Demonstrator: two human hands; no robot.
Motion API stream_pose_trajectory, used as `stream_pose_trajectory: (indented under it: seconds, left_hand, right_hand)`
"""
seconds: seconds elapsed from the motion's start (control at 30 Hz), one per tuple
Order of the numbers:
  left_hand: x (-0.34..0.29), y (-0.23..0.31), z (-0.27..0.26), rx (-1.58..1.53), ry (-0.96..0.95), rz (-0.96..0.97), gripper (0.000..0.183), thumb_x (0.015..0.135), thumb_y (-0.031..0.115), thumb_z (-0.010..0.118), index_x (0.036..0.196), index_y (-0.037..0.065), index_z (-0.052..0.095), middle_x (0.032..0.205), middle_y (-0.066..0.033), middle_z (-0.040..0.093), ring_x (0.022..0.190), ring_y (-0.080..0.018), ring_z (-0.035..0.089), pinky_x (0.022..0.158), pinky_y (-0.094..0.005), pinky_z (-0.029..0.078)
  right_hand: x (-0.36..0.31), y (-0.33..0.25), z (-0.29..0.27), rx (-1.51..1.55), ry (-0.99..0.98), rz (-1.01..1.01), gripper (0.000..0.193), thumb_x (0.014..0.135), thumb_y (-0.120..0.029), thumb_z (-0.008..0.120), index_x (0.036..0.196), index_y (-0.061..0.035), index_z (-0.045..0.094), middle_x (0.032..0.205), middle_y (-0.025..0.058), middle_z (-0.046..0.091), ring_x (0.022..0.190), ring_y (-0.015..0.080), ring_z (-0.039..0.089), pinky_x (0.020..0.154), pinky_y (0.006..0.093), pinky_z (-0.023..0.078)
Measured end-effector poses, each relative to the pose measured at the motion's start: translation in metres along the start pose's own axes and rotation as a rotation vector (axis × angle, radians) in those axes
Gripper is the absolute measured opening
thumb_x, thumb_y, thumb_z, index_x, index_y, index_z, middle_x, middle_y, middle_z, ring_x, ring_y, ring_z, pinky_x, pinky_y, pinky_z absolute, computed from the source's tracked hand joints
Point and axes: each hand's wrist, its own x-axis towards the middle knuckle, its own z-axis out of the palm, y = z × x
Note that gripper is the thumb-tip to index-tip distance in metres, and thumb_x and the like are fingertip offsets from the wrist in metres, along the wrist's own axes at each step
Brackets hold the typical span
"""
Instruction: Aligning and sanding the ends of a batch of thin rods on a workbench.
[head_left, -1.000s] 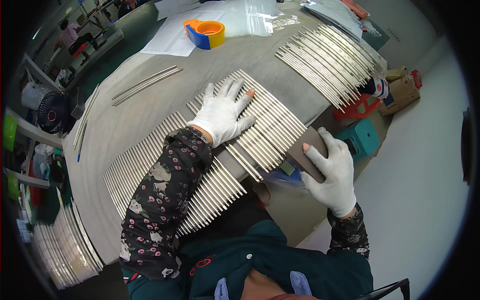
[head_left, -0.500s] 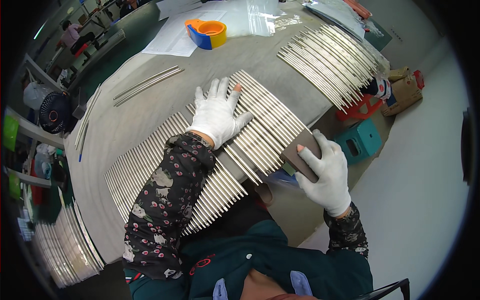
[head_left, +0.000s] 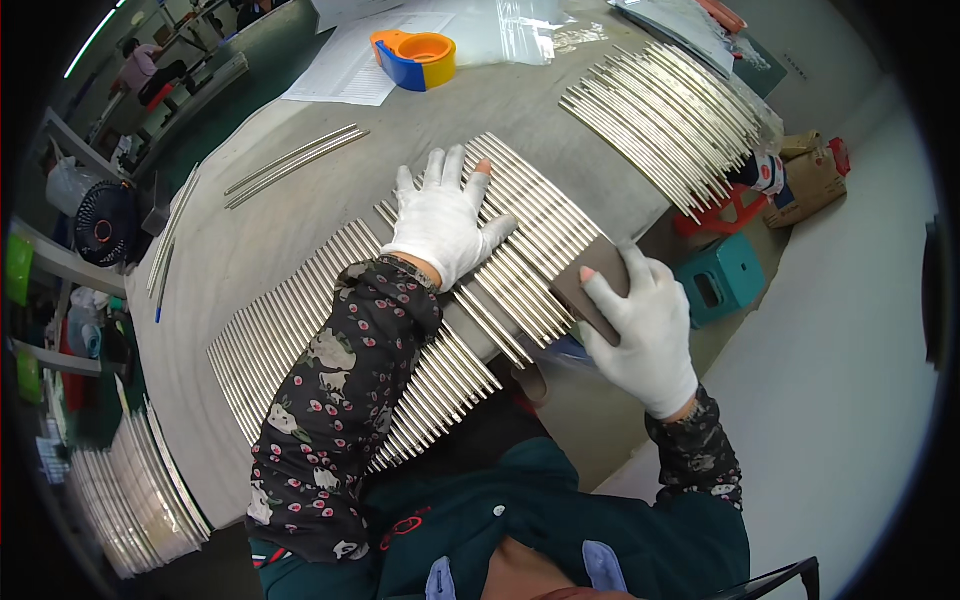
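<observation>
Thin silvery metal rods (head_left: 540, 215) lie side by side across the table, their near ends jutting past its edge. My left hand (head_left: 438, 228), in a white glove with one bare fingertip, rests flat on them with its fingers spread. At the right end of this row, my gloved right hand (head_left: 648, 345) grips a flat grey-brown block (head_left: 588, 285), which lies against the outermost rods. Its underside is hidden. Left of a narrow gap, more rods (head_left: 290, 325) lie in a close row, partly covered by my left sleeve.
A bundle of rods (head_left: 665, 125) lies at the far right. Loose rods (head_left: 300, 165) lie left of centre. Behind stand a tape dispenser (head_left: 425, 62) and paper sheets (head_left: 340, 75). A teal stool (head_left: 728, 278) and a cardboard box (head_left: 805, 190) are on the floor.
My right hand has moved a little left with the block, further over the end rods. My left hand has shifted slightly right and up, still flat on the rods.
</observation>
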Motion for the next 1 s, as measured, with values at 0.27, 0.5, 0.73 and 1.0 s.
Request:
stream_pose_trajectory:
  seconds: [0.27, 0.5, 0.73, 1.0]
  left_hand:
    - [-0.001, -0.003, -0.002, 0.009, -0.023, -0.006, 0.073, 0.088, 0.056, 0.043, 0.142, 0.009, 0.033, 0.148, -0.0184, 0.025, 0.138, -0.0325, 0.02, 0.109, -0.0567, 0.014]
    - [-0.005, -0.008, 0.0, 0.012, -0.032, -0.007, 0.072, 0.088, 0.056, 0.042, 0.142, 0.009, 0.032, 0.149, -0.0182, 0.024, 0.139, -0.0322, 0.018, 0.11, -0.056, 0.012]
    - [-0.017, -0.012, -0.002, 0.025, -0.043, -0.007, 0.072, 0.089, 0.055, 0.042, 0.143, 0.009, 0.03, 0.149, -0.018, 0.023, 0.139, -0.0321, 0.018, 0.11, -0.0557, 0.012]
    - [-0.023, -0.016, 0.0, 0.046, -0.014, -0.003, 0.069, 0.09, 0.054, 0.04, 0.142, 0.009, 0.032, 0.147, -0.0183, 0.026, 0.138, -0.0325, 0.02, 0.109, -0.0563, 0.014]
  right_hand:
    - [-0.026, 0.01, -0.031, 0.078, -0.087, 0.065, 0.051, 0.055, -0.011, 0.07, 0.105, -0.0089, 0.062, 0.122, 0.0229, 0.051, 0.098, 0.0375, 0.052, 0.083, 0.0437, 0.044]
    - [-0.052, -0.023, -0.026, 0.171, -0.095, 0.097, 0.053, 0.056, -0.019, 0.075, 0.106, -0.0142, 0.062, 0.12, 0.0241, 0.051, 0.095, 0.036, 0.054, 0.076, 0.0422, 0.045]
    - [-0.046, -0.036, -0.016, 0.185, -0.062, 0.09, 0.052, 0.057, -0.019, 0.075, 0.107, -0.0139, 0.062, 0.119, 0.0245, 0.052, 0.092, 0.0356, 0.055, 0.074, 0.0426, 0.046]
    - [-0.05, -0.037, -0.016, 0.213, -0.051, 0.085, 0.053, 0.056, -0.018, 0.075, 0.107, -0.0134, 0.062, 0.12, 0.0243, 0.051, 0.094, 0.0354, 0.054, 0.076, 0.0424, 0.045]
